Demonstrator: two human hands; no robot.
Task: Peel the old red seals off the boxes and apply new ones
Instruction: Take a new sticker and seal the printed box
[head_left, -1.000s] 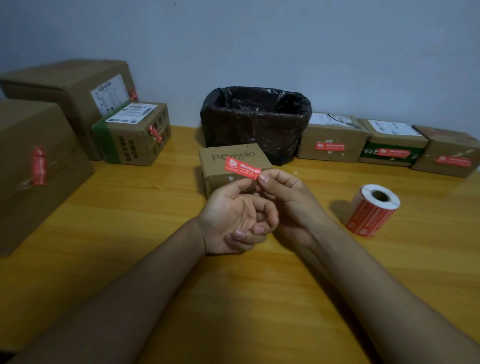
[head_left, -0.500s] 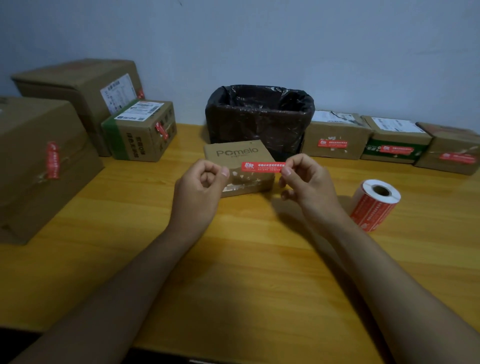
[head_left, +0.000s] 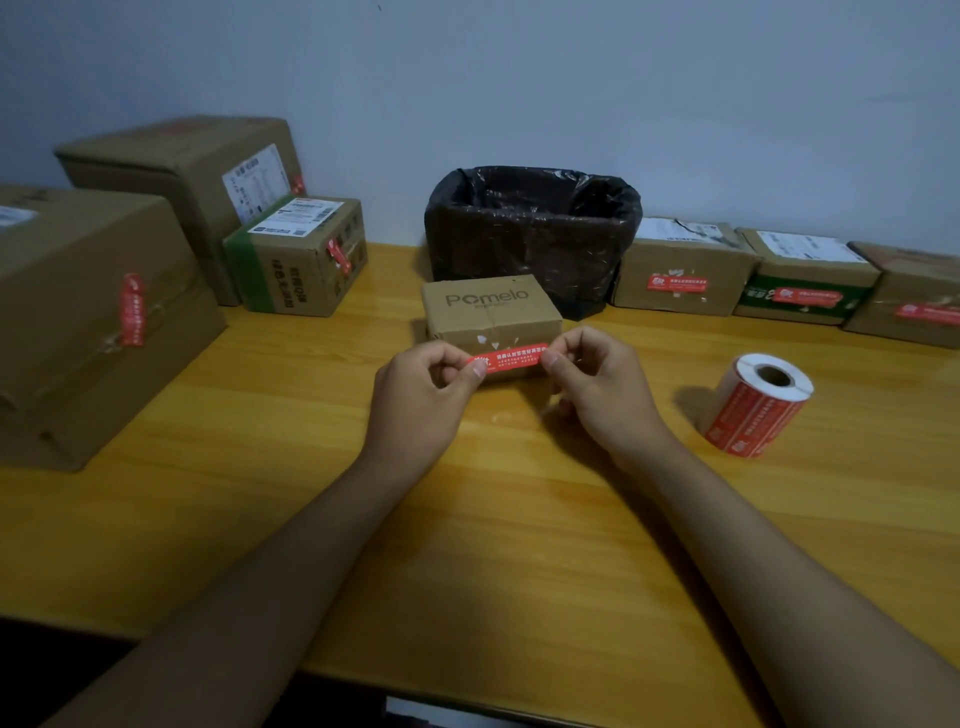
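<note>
Seal (head_left: 511, 357) is stretched level before the box (head_left: 491, 317) front, left hand (head_left: 421, 400) and right hand (head_left: 597, 387) fingers each pinching an end; recommend keeping it taut, centring over the seam, then pressing outward.

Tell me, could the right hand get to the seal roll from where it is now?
Probably yes, once freed. The roll lies on its side on the table right of the right hand, with bare tabletop between them. But that hand and the left hand are both pinching a seal.
</note>
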